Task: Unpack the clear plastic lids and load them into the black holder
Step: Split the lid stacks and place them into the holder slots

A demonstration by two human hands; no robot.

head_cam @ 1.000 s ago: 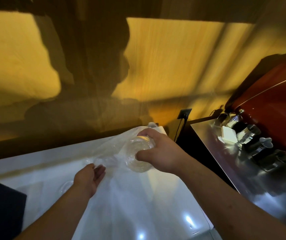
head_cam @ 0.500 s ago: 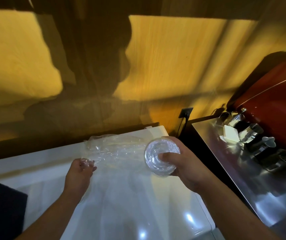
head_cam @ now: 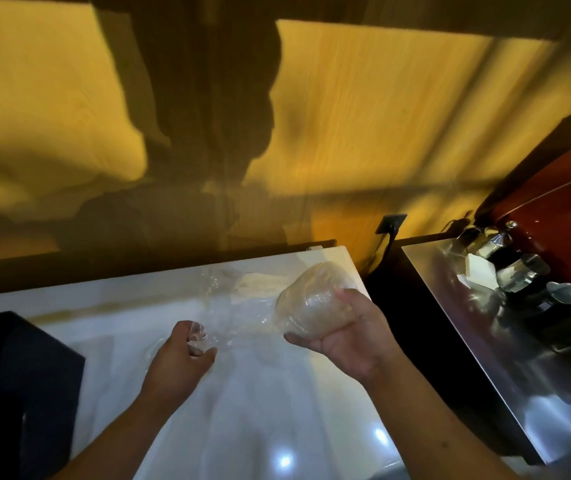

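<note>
The right hand (head_cam: 346, 341) is wrapped around a stack of clear lids (head_cam: 311, 296), with the fingers curled under it and the thumb on the near side. It holds the stack up above the white counter (head_cam: 277, 427), near the counter's right edge. The left hand (head_cam: 180, 358) sits lower and to the left, and it pinches 1 end of the thin plastic bag (head_cam: 235, 313). The bag runs sideways between the 2 hands, from the left hand's pinch to the stack. The 2 hands are well apart. I cannot tell if the stack is all the way out of the bag, because the film is clear and blurry. The stack lies tipped, with 1 end pointing up and away toward the wall. A black box shape (head_cam: 17, 375) sits at the far left of the counter, and I think it may be the black holder. It is much nearer the left hand. The lids are in the right hand, so they would have to go left across the counter to reach it.
</note>
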